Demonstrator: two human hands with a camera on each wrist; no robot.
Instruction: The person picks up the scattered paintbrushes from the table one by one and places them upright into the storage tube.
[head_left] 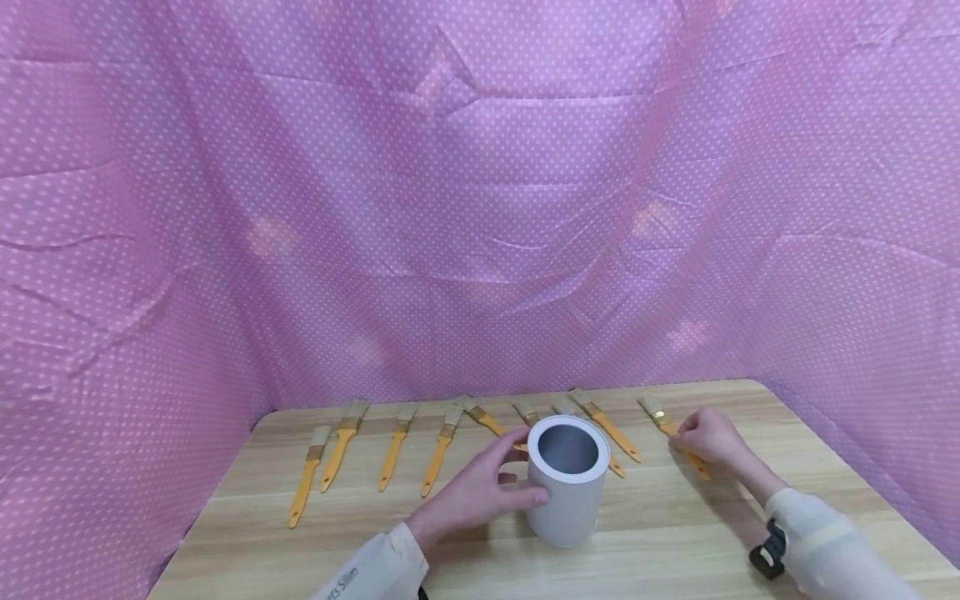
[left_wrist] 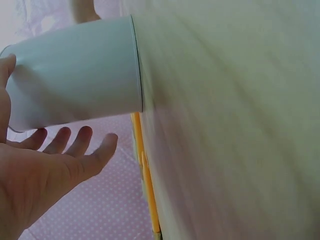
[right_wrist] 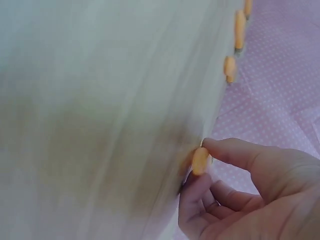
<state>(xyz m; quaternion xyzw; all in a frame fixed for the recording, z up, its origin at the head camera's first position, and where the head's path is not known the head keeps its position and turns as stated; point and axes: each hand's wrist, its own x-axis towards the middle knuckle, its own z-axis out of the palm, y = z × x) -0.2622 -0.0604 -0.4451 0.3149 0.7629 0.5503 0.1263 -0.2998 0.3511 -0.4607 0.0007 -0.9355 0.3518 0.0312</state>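
A white cylindrical canister (head_left: 566,517) with an open top stands upright on the table; its grey inside shows no brush. My left hand (head_left: 480,492) holds it from the left, thumb on the near side and fingers toward the far side. In the left wrist view, the thumb touches the canister (left_wrist: 75,75) near its rim while the other fingers curve alongside. On the right, my right hand (head_left: 712,437) pinches the yellow handle of a flat paintbrush (head_left: 656,412), whose bristles point away. The right wrist view shows the handle end (right_wrist: 200,161) between thumb and fingers.
Several yellow-handled paintbrushes lie spread along the far part of the wooden table (head_left: 262,558), including one at the far left (head_left: 303,487) and one right of the canister (head_left: 615,433). Some are partly hidden behind the canister. A pink dotted cloth (head_left: 480,208) surrounds the table.
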